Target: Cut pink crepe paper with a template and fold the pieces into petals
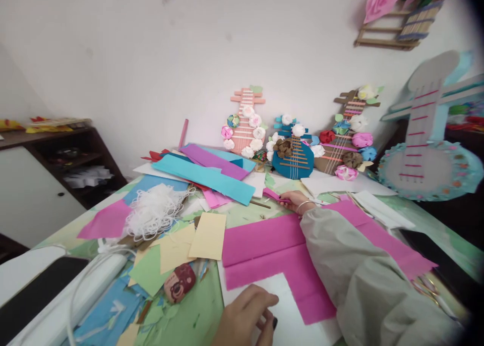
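My right hand (pixel 296 202) reaches out over the table, fingers closed on a narrow pink paper strip (pixel 270 193). Its grey sleeve passes above a large magenta crepe paper piece (pixel 260 240), which has a notch cut from its near side. Under that piece lies a white sheet (pixel 285 300). My left hand (pixel 249 315) hovers at the sheet's near edge, fingers loosely bent and apart, holding nothing I can see. A second magenta piece (pixel 381 230) extends to the right of my forearm, with gold-handled scissors (pixel 427 288) near its end.
Paper-flowered lute models, including a blue one (pixel 293 159), lean against the wall. Blue and purple strips (pixel 204 177) pile up at the back. White string (pixel 153 212), yellow cards (pixel 207 235) and a red-brown case (pixel 179 283) lie left. A black phone (pixel 438 260) lies right.
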Motion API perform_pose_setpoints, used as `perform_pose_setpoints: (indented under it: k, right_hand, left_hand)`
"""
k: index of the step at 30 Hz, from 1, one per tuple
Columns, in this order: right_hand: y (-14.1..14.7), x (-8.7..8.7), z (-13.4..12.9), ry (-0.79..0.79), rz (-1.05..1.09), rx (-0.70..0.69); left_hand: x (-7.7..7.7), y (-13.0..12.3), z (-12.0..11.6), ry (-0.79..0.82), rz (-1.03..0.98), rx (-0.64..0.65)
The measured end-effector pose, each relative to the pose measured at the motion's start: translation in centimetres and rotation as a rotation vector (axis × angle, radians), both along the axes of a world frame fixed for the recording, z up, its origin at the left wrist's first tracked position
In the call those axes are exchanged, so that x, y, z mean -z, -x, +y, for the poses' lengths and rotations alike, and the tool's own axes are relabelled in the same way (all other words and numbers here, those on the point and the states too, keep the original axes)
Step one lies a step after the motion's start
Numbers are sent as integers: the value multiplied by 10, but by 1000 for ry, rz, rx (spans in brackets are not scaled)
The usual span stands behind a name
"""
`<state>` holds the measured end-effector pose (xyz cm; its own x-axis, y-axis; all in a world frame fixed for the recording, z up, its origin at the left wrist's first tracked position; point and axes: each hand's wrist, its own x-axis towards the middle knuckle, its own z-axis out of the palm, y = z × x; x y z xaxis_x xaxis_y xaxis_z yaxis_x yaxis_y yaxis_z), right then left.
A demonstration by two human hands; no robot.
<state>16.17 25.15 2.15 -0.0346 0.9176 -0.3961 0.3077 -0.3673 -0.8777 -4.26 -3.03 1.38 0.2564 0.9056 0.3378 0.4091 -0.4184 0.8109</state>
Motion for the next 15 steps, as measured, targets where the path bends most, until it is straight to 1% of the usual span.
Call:
perform_pose_setpoints:
  k: [2,3,4,5,6,7,8,9,10,11,13,15]
  right_hand:
    - [-7,-1,6,-36,13,5]
    - [-12,-2,9,-52,16,14]
    - [-16,-2,14,-65,18,27]
    - [-21,-3,18,-77,20,41]
    - [-25,-3,22,-85,23,55]
    - [-28,-3,26,-92,30,63]
    - [-31,-3,30,-97,39,66]
    - [-33,-3,33,-101,51,63]
    - [-34,-3,35,-104,66,54]
    - [-34,-2,37,-108,83,41]
    - [-33,-1,41,-119,119,12]
    - [-30,1,46,-133,146,-9]
  left_hand:
    - [-19,10,4,-187,192,43]
    - [-32,13,7,-269,297,88]
    - [-46,15,13,-323,386,73]
    - [-61,14,23,-317,477,46]
    - [-73,11,35,-265,574,23]
    - [-84,7,52,-246,670,17]
    - [-90,1,73,-260,771,19]
    - [-92,-4,96,-275,897,-4]
    - [-90,-9,121,-282,1028,-26]
    - [-85,-13,146,-277,1076,-50]
    - [-67,-18,192,-278,1136,-72]
    - [-47,-19,228,-286,1194,-92]
